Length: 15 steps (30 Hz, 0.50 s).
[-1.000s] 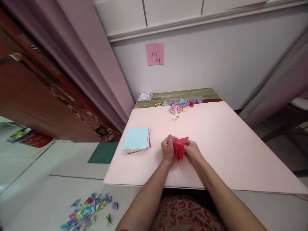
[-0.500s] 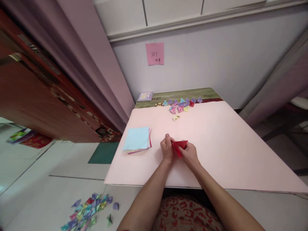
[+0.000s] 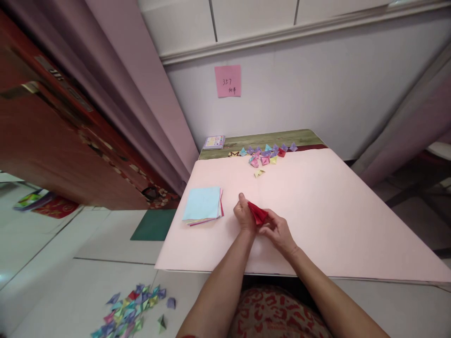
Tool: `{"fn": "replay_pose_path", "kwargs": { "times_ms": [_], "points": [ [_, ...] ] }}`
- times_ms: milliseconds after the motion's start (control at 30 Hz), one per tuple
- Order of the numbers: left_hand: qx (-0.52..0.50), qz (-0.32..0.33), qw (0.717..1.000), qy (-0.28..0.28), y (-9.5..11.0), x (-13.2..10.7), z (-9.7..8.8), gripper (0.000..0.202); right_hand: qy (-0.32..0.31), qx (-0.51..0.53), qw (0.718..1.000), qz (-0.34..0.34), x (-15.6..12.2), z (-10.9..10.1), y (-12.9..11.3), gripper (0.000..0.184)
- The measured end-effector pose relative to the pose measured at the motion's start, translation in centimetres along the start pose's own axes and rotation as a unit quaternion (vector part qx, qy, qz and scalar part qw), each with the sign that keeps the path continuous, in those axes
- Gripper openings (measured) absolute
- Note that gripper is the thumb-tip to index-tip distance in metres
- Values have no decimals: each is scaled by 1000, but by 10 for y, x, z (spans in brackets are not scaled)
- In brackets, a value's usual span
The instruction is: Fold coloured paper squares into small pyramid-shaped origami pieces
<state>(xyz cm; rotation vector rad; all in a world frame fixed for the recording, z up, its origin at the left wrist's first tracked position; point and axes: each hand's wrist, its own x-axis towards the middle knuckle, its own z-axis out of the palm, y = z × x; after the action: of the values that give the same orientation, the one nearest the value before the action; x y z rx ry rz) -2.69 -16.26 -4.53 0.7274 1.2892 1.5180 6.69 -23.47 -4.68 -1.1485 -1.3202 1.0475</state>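
Over the front middle of the table, a sheet of red origami paper [image 3: 258,214] is partly folded into a pointed, creased shape. My left hand [image 3: 244,215] is closed around its left side, thumb pointing up. At the paper's right corner are the curled fingers of my right hand [image 3: 281,232], its thumb sitting lower and nearer me. The fingers partly hide the folds. To the left lies a stack of square paper [image 3: 202,203], light blue on top. Beyond my hands sits a small yellow folded piece [image 3: 260,173].
Several small folded paper pieces [image 3: 265,160] cluster near the table's far edge. A small stack of cards [image 3: 213,142] lies at the far left corner. Pale pink paper [image 3: 327,220] covers most of the table. More folded pieces [image 3: 130,310] are heaped on the floor at left.
The red paper has turned and its flap now looks narrower, its right point lower. My right hand has shifted slightly down and right, with its thumb moved off the paper's front.
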Motion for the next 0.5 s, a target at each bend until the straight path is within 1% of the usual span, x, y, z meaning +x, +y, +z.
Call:
{"fn": "replay_pose_path", "kwargs": {
  "times_ms": [67, 133, 200, 267, 333, 400, 433, 500],
  "points": [
    [6, -10, 1000, 15, 2, 2, 3, 59, 1, -43, 999, -9, 0, 2, 0, 55],
    [21, -14, 1000, 14, 2, 4, 4, 59, 17, -60, 998, -1, 2, 5, 2, 51],
    [40, 5, 999, 7, 0, 4, 3, 59, 43, -34, 998, 16, 4, 8, 5, 43],
    [57, 37, 998, -12, -4, 3, -1, 60, 76, 14, 996, 39, 6, 9, 8, 40],
    [64, 52, 995, -58, -6, 1, -6, 60, 112, 56, 990, 65, 9, 8, 11, 37],
    [56, 40, 989, -130, -6, 1, -11, 60, 134, 81, 984, 85, 12, 5, 14, 35],
    [45, 31, 985, -166, -6, 1, -14, 57, 132, 89, 983, 92, 13, 4, 14, 35],
    [20, 18, 975, -220, -3, 1, -18, 45, 111, 100, 983, 106, 17, -1, 14, 35]
  ]
}}
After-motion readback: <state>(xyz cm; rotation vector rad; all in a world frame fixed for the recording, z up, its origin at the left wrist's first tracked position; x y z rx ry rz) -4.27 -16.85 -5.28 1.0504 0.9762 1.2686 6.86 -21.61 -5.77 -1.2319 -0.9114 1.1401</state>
